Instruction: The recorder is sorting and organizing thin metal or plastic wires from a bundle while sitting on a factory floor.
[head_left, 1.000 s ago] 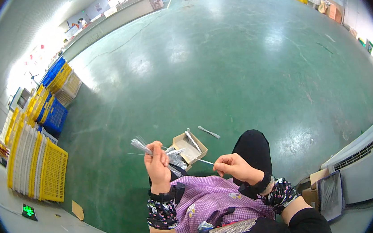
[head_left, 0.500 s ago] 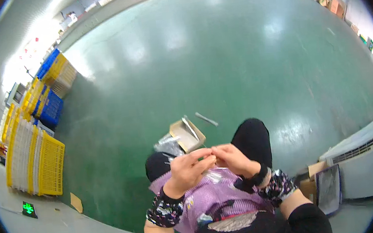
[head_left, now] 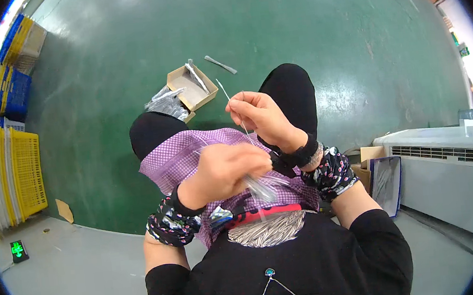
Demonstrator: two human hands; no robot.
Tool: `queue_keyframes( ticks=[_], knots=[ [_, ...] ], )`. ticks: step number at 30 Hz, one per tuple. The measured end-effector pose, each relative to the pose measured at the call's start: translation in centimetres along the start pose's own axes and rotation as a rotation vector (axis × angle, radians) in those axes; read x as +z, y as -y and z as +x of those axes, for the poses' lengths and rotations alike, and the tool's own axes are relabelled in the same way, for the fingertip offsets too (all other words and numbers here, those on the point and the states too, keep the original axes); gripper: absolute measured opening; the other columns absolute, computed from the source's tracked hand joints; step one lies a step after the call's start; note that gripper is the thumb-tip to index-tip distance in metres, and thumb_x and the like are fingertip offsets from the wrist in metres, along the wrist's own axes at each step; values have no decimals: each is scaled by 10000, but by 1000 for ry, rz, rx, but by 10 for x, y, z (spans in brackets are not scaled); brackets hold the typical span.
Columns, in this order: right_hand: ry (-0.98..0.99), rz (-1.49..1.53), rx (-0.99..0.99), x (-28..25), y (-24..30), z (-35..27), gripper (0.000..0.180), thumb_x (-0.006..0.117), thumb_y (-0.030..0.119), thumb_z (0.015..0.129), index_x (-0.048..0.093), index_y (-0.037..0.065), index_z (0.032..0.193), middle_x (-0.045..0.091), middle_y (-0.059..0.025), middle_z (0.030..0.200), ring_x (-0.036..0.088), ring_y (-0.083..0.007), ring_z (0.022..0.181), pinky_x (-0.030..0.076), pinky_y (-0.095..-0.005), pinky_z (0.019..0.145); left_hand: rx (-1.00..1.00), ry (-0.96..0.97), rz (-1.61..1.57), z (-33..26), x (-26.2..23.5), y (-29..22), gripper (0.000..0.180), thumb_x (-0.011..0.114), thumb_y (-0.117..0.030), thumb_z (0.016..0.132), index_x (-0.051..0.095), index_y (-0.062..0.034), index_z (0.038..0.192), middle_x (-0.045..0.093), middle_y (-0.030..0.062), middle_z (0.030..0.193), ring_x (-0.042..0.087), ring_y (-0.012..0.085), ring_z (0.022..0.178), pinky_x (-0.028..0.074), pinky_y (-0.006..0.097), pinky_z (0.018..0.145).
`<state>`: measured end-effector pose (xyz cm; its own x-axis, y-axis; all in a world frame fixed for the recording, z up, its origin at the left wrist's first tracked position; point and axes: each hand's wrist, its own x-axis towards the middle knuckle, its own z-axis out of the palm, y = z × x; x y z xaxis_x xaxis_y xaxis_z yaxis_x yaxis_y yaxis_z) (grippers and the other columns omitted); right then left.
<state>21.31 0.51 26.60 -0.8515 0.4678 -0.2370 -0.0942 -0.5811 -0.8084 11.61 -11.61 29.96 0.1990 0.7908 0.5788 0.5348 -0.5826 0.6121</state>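
Observation:
My right hand [head_left: 263, 117] is in front of my knees, its thumb and fingers pinching a thin white strand [head_left: 223, 90]. The strand rises past the fingertips and runs down toward my other hand. Lower and to the left, my left hand [head_left: 226, 170] is curled and smeared by motion. A blurred piece of clear plastic [head_left: 260, 190] trails from beneath its fingers. A purple checked cloth [head_left: 164, 164] covers my lap below both hands. In the apron's fold lies a bundle of silvery thin strips [head_left: 267, 231].
On the green floor is an open cardboard box [head_left: 209, 98] with a clear-wrapped bundle inside. Plastic-wrapped bundles [head_left: 165, 103] lie beside it, and a loose strip [head_left: 220, 65] beyond. Yellow crates [head_left: 27, 170] stand left; a white louvred unit [head_left: 438, 168] stands right.
My hands, together before, are now apart, with the strand drawn out by the right one. My left hand has dropped toward my lap. The view has tilted downward.

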Motion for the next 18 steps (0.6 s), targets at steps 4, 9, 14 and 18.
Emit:
queue_keyframes(
  ticks=[4,9,14,18],
  knots=[
    [-24,-135,-96,1,-5,-8,147,515,151,876,578,26,833,540,2,656,432,-24,543,296,-162,467,-655,-410,-510,0,-13,3,60,602,-63,807,575,-13,827,590,4,734,535,68,651,431,198,578],
    [11,-263,-218,6,-7,-17,147,546,112,851,580,-31,856,570,-21,707,528,-66,638,431,-201,570,-802,-493,-586,-1,-24,33,141,614,-131,833,600,4,870,583,0,751,518,42,678,418,181,597],
    [30,-314,-229,7,-5,-22,145,544,110,855,578,-31,859,567,-19,709,526,-67,642,433,-198,572,-776,-489,-640,3,-22,33,150,628,-126,825,618,6,895,590,1,763,529,50,687,427,176,612],
    [25,-320,-219,7,-5,-21,133,537,99,862,575,-27,841,563,-18,702,518,-65,630,423,-198,563,-755,-492,-629,4,-20,34,150,633,-122,820,622,5,898,592,1,766,528,47,689,427,177,607]
  ],
)
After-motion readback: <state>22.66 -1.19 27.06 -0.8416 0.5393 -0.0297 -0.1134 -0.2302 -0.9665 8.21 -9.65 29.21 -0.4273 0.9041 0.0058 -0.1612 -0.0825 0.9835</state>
